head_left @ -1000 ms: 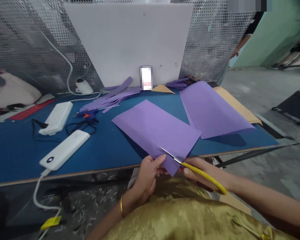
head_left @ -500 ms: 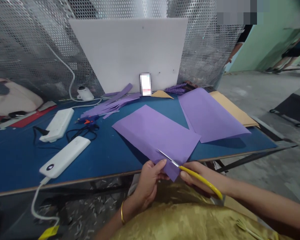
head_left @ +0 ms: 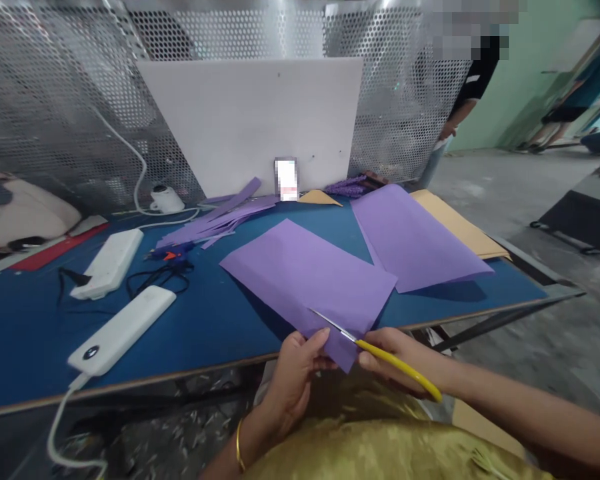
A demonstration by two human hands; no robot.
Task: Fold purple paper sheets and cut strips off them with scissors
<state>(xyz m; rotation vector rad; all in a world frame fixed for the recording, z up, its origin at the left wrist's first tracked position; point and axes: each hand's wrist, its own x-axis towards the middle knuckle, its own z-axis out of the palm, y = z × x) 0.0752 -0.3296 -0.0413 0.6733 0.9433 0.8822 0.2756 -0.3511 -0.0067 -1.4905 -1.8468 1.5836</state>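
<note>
A sheet of purple paper (head_left: 305, 267) reaches over the table's front edge. My left hand (head_left: 300, 367) pinches its near edge between thumb and fingers. My right hand (head_left: 405, 360) is closed round the yellow handles of a pair of scissors (head_left: 397, 363). The metal blade lies across the paper near its close corner, pointing left and away from me; the other blade is mostly hidden. A second purple sheet (head_left: 415, 240) rests to the right over tan paper (head_left: 460, 220). Several cut purple strips (head_left: 220, 223) are heaped behind, to the left.
On the blue table (head_left: 25, 340) lie a white power bank (head_left: 125, 330), a power strip (head_left: 107, 263) and a blue glue gun (head_left: 173, 253) with a black cord. A phone (head_left: 287, 179) leans against a white board (head_left: 260, 113). People stand beyond, at the right.
The view has tilted up a little, so everything sits slightly lower and to the left. Both hands, the paper and the scissors keep nearly the same places relative to each other.
</note>
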